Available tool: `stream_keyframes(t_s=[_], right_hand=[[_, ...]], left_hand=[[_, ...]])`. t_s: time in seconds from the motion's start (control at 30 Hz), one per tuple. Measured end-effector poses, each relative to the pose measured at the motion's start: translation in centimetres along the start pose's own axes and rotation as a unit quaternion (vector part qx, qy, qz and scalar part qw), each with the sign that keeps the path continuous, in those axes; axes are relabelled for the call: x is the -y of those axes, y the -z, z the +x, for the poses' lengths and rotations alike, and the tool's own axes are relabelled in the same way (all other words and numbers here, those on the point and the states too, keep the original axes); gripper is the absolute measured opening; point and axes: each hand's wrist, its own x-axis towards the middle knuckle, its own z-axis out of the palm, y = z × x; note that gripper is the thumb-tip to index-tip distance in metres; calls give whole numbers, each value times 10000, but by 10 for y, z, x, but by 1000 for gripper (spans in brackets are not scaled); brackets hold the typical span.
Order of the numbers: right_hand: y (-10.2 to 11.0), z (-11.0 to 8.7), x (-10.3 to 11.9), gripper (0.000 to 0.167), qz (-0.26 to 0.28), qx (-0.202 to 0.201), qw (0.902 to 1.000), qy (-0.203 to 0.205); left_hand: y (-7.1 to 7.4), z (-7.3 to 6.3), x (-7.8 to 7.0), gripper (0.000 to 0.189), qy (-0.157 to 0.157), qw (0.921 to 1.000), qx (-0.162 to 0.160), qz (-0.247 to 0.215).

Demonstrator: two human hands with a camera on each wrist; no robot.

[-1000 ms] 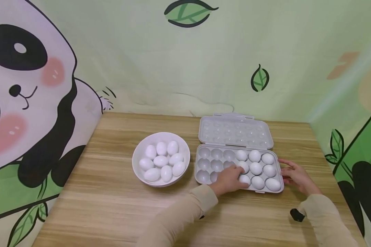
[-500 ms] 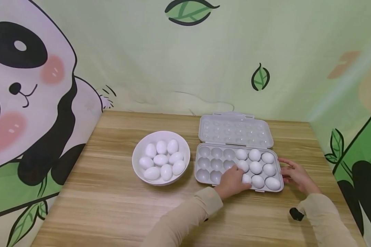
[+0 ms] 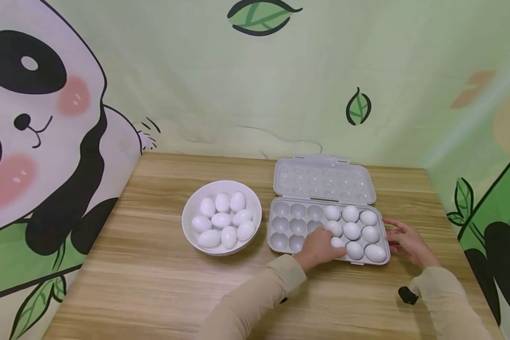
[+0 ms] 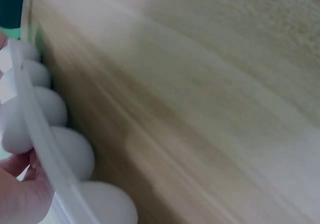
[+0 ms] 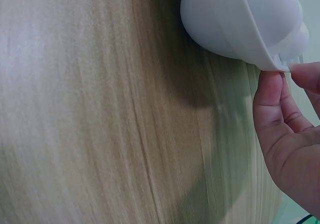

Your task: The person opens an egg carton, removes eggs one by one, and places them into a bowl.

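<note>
An open pale grey egg tray [image 3: 273, 242] lies on the wooden table, its hinged lid [image 3: 323, 175] laid back behind it. White eggs [image 3: 351, 231] fill the cups on its right side; the left cups hold none. My left hand [image 3: 320, 246] is over the tray's near row, thumb and fingers around an egg [image 3: 337, 242] sitting in or just at its cup. In the left wrist view the tray's rim and cup undersides partly hide that hand. My right hand [image 3: 410, 243] touches the tray's right end with its fingertips, seen at the rim in the right wrist view.
Left of the tray stands a white bowl [image 3: 186, 231] with several white eggs in it. Behind the table [image 3: 153, 283] hangs a green backdrop [image 3: 195, 71] with a panda and leaves. A small black object [image 3: 408, 295] shows beside the right sleeve.
My left hand has moved slightly right along the near row, its thumb now close to the neighbouring egg. The right hand, bowl and tray stay in place.
</note>
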Motion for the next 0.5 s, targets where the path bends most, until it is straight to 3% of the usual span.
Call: stream_keyframes(t_s=[0.13, 0.27, 0.37, 0.5], right_hand=[[-1, 0, 1, 46, -21, 0, 10000, 13], [-2, -1, 2, 48, -82, 4, 10000, 20], [-2, -1, 2, 47, -111, -10, 9999, 12], [-1, 0, 0, 44, -84, -7, 10000, 29]], left_hand=[[14, 5, 3, 30, 279, 9966, 469, -625], [33, 9, 6, 34, 568, 9854, 1015, -1246], [52, 14, 9, 35, 699, 9696, 1291, -1958], [80, 20, 16, 21, 872, 9438, 1587, -2766]])
